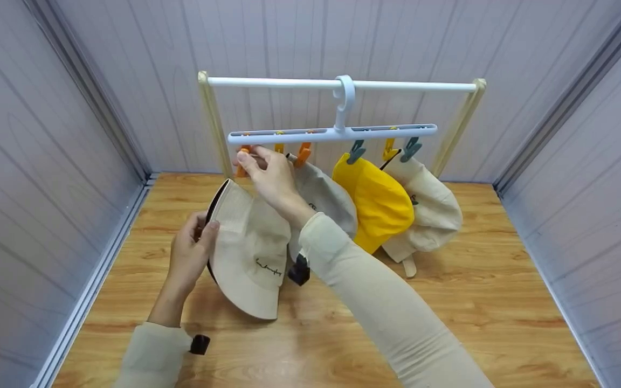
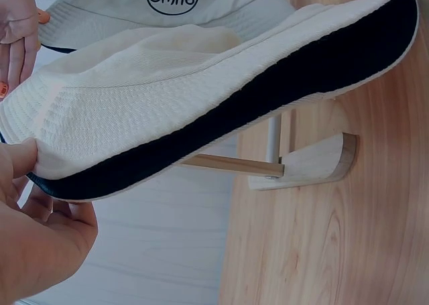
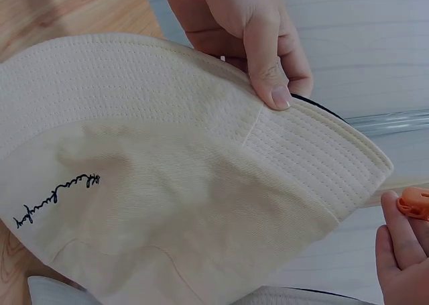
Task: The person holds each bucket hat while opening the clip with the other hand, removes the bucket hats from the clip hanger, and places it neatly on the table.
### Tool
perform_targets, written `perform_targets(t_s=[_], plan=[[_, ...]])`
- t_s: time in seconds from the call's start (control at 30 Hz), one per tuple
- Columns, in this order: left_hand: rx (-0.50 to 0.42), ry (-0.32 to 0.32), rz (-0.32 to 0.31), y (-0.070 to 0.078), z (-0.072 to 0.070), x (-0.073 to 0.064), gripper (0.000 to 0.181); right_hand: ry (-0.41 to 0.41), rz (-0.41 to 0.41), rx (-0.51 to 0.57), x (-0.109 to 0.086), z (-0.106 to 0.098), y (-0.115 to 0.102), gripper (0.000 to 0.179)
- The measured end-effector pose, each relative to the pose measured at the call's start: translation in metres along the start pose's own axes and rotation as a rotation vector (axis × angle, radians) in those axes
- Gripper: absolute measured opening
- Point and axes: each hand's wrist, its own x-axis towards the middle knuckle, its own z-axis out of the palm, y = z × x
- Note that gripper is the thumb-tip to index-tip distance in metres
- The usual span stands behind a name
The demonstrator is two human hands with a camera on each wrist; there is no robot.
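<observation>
Cream fabric bucket hat with black lining and dark script [image 1: 256,248]: one, at seven o'clock from the hook [image 1: 347,91] of a pale-blue plastic hanger [image 1: 283,138]; left hand [image 1: 187,253] at its nine o'clock, fingers pinching the brim.
Orange plastic clip [image 1: 241,172]: one, hanger's nine-o'clock end, pinched by right hand's [image 1: 274,179] fingers.
Grey fabric hat [image 1: 329,199], yellow fabric hat [image 1: 378,205]: clipped, toward two o'clock.
</observation>
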Motion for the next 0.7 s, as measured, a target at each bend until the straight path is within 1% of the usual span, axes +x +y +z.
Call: perform_targets(t_s=[0.17, 0.4, 0.57, 0.7], plan=[[-0.005, 0.009, -0.002, -0.0033, 0.0012, 0.0002, 0.023, -0.025, -0.009, 0.011, 0.0013, -0.0005, 0.0035, 0.043], [-0.019, 0.021, -0.015, -0.005, 0.0007, -0.0004, 0.023, -0.052, 0.002, 0.057, 0.0013, 0.0003, 0.007, 0.047], [-0.019, 0.014, -0.014, -0.0041, 0.0005, -0.0009, 0.022, -0.052, 0.009, 0.047, -0.0011, -0.0008, 0.0076, 0.051], [-0.016, 0.011, -0.003, -0.0027, 0.0008, 0.0, 0.022, -0.071, 0.018, 0.036, -0.0038, -0.0041, 0.0084, 0.054]])
